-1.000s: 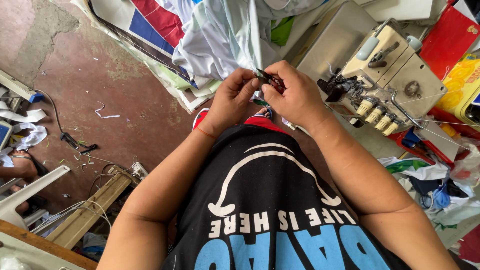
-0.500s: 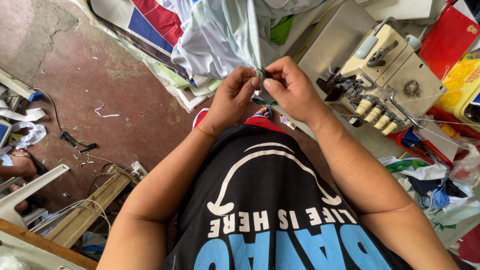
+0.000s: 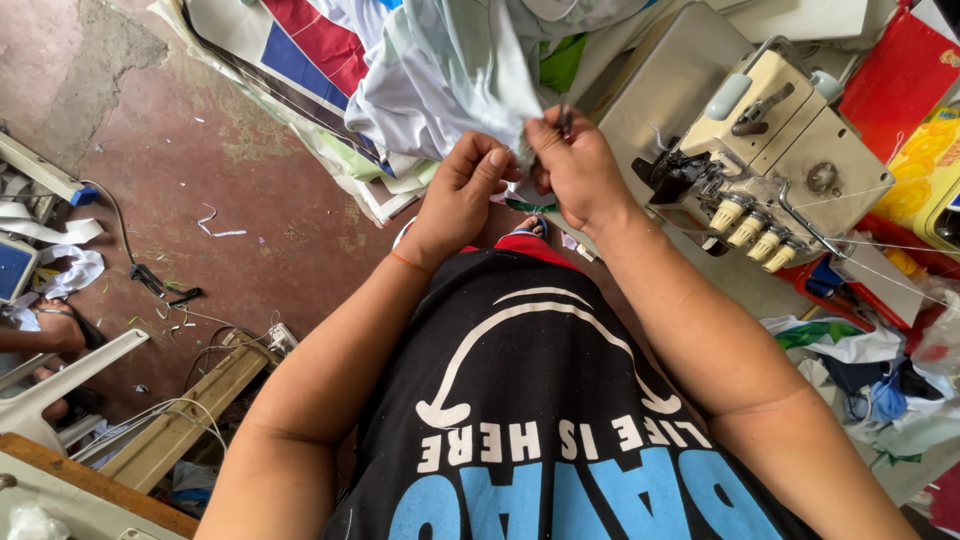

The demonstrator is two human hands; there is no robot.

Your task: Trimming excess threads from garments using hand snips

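Observation:
A pale white-green cloth (image 3: 455, 75) hangs down in front of me from a heap of fabric. My left hand (image 3: 462, 195) pinches the lower edge of that cloth between thumb and fingers. Touching it on the right, my right hand (image 3: 575, 165) is closed around a small dark metal tool (image 3: 565, 115), probably snips, whose tip pokes up at the cloth edge. Both hands meet just left of the sewing machine (image 3: 770, 170).
A cream overlock machine with several tension knobs (image 3: 745, 228) stands on a grey table (image 3: 670, 80) at right. Coloured fabric pieces (image 3: 300, 40) lie at the top, a red box (image 3: 905, 75) far right. The reddish floor (image 3: 150, 140) holds thread scraps, a white chair (image 3: 60, 375) and wooden planks (image 3: 185, 415).
Both hands have risen slightly and moved up the cloth edge. The tool, earlier lying across between the hands, now points upward in my right hand.

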